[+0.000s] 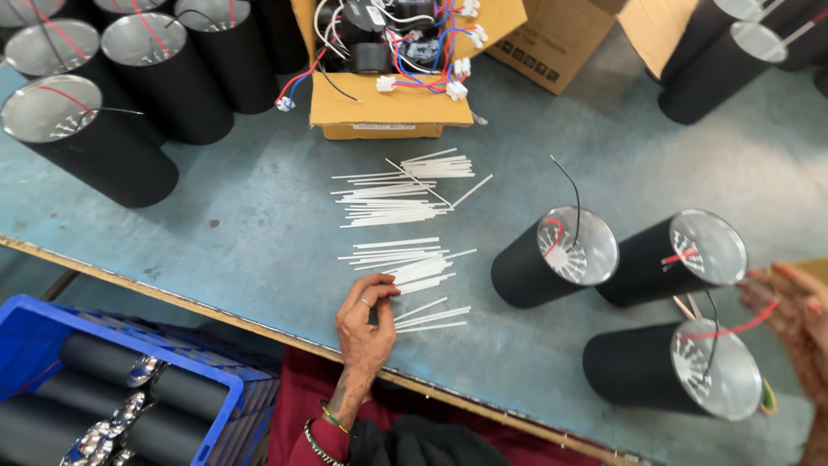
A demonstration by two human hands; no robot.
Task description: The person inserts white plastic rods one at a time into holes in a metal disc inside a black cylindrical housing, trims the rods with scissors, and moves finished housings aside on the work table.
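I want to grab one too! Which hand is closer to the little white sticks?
The left hand. Its fingers touch the white sticks lying on the table. The right hand is far off at the right edge, by a black tube, touching its red wire.

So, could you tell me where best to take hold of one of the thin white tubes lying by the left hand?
Probably at the near end of a white tube, coming from above beside the left hand. The tubes lie flat on the table, pointing left to right, and this small loose group sits apart from the denser piles, so a fingertip pinch should lift one alone.
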